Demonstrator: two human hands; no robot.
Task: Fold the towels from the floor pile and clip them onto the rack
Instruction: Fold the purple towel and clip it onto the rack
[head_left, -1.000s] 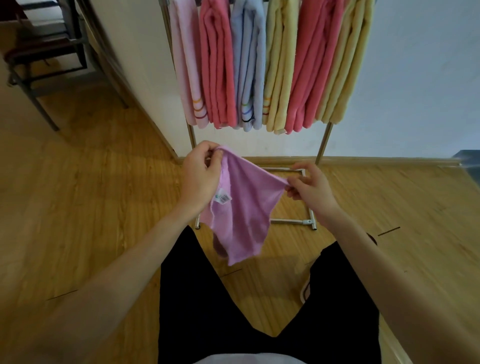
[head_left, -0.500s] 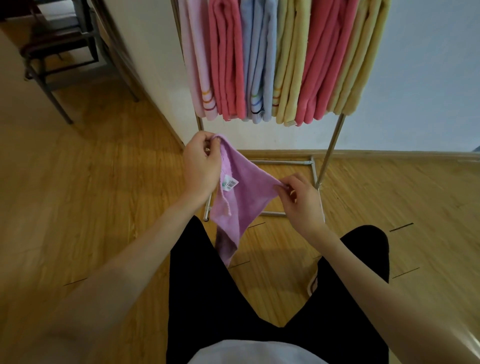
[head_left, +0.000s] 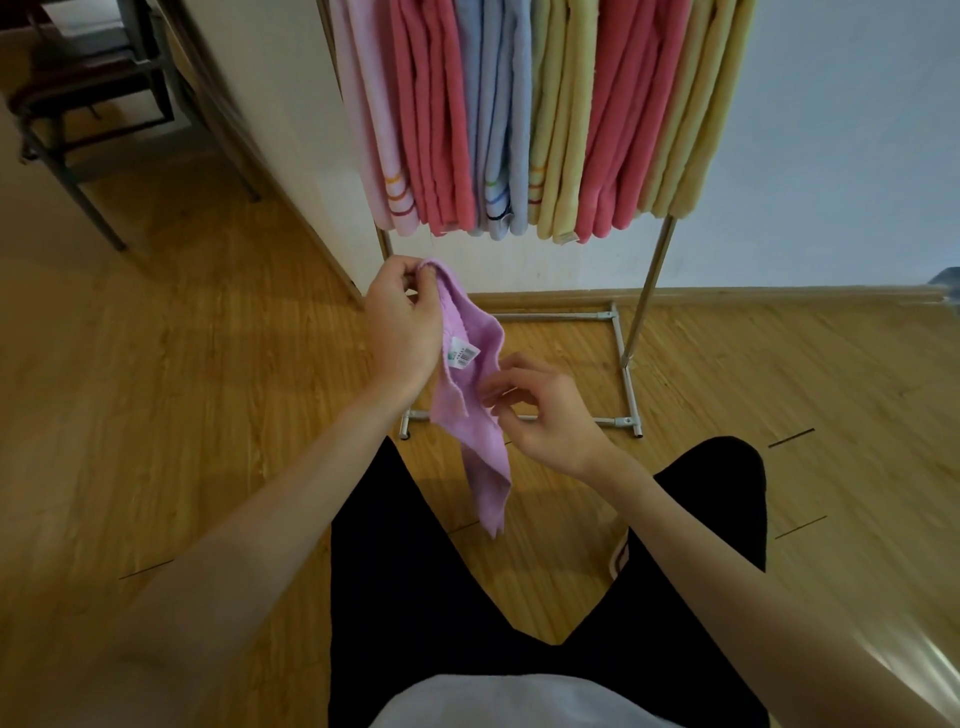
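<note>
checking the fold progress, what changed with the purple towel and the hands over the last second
The right hand moved in toward the left hand and let go of its corner; its fingers now sit open beside the purple towel. The towel, earlier stretched between both hands, now hangs narrow from the left hand alone. The left hand's pinch on the top edge and the hung towels on the rack stayed as they were.

On my feed, the wearer: black trousers (head_left: 519, 613), loose-cut, both legs in view; white top (head_left: 519, 701), hem only (bottom edge of frame); both forearms bare, no sleeves, watch or rings showing; shoe edge (head_left: 621, 558), pale with dark trim.
</note>
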